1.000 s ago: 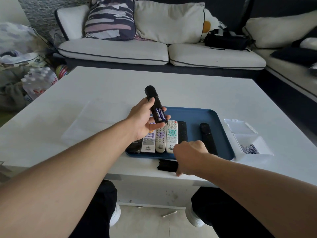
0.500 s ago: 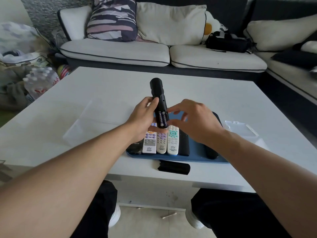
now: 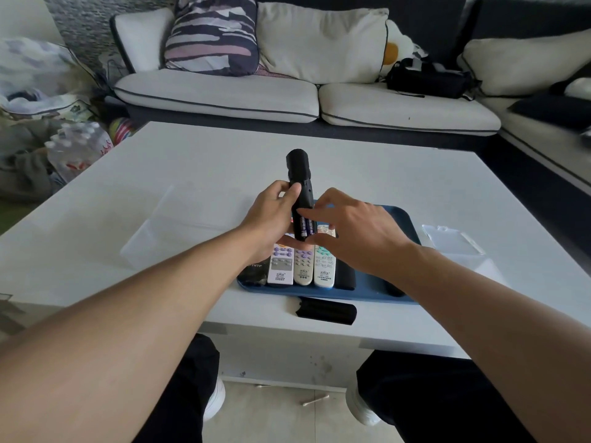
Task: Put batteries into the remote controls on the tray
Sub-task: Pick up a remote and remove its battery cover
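Observation:
My left hand (image 3: 271, 219) grips a black remote (image 3: 299, 169) upright above the blue tray (image 3: 367, 295). Its back faces me with the battery bay uncovered, and two purple batteries (image 3: 304, 226) sit in it. My right hand (image 3: 358, 231) reaches in from the right, with its index fingertip on the batteries and its thumb by the remote's lower end. The remote's black cover (image 3: 326, 311) lies on the table in front of the tray. On the tray lie three white remotes (image 3: 303, 266) side by side, a black one (image 3: 345, 274) beside them and another black one (image 3: 395, 289), partly hidden by my right arm.
A clear plastic battery case (image 3: 452, 239) lies open on the white table (image 3: 351, 161), right of the tray. A transparent sheet (image 3: 179, 231) lies left of the tray. A sofa with cushions stands beyond the table. My knees are under the near edge.
My right hand left the black cover on the table's front edge and rose to the remote, where its fingers now touch the batteries. My left hand tilted the remote more upright.

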Motion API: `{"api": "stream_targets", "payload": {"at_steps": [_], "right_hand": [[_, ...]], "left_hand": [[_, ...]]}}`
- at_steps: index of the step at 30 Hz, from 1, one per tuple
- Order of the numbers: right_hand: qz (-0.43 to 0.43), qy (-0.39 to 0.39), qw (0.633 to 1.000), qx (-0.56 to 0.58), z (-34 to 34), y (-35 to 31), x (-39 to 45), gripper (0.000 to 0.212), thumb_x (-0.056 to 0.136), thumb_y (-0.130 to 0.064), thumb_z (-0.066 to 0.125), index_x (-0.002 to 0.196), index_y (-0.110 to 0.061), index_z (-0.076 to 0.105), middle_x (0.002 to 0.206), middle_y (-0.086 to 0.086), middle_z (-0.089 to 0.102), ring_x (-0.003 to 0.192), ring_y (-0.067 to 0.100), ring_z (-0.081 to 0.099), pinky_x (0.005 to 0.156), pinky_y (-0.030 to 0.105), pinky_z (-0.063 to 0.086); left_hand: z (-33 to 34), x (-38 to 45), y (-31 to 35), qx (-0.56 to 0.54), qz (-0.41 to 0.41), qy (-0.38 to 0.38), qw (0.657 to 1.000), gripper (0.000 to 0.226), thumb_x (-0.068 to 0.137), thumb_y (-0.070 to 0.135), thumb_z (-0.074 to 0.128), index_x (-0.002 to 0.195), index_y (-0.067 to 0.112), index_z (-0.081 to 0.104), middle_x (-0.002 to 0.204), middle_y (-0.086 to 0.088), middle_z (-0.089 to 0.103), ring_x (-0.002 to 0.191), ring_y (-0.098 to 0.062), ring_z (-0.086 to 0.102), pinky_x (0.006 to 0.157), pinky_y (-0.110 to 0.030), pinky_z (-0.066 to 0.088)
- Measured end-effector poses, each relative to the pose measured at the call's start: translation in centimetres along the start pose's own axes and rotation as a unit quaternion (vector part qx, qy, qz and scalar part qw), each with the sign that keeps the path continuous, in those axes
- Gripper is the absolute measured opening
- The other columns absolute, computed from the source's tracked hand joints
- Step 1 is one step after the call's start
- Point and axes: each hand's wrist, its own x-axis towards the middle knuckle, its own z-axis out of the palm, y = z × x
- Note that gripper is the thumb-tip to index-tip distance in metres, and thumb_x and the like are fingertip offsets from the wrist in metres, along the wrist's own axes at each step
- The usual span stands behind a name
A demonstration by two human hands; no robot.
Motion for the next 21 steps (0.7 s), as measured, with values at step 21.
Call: {"api": "stream_targets", "payload": {"at_steps": [21], "right_hand": [[-0.041, 0.019, 0.999, -0.010, 0.6, -1.1, 0.3, 0.022, 0.089, -0.038, 0.068, 0.109, -0.029, 0.063, 0.110, -0.009, 0.058, 0.097, 0.017, 0.059, 0.068, 0.029, 0.041]], "left_hand": [[0.5, -0.6, 0.2, 0.082, 0.022, 0.008, 0.996, 0.018, 0.107, 0.032, 0.045, 0.112, 0.017, 0.053, 0.071, -0.006, 0.067, 0.060, -0.028, 0.065, 0.056, -0.045, 0.060]]}}
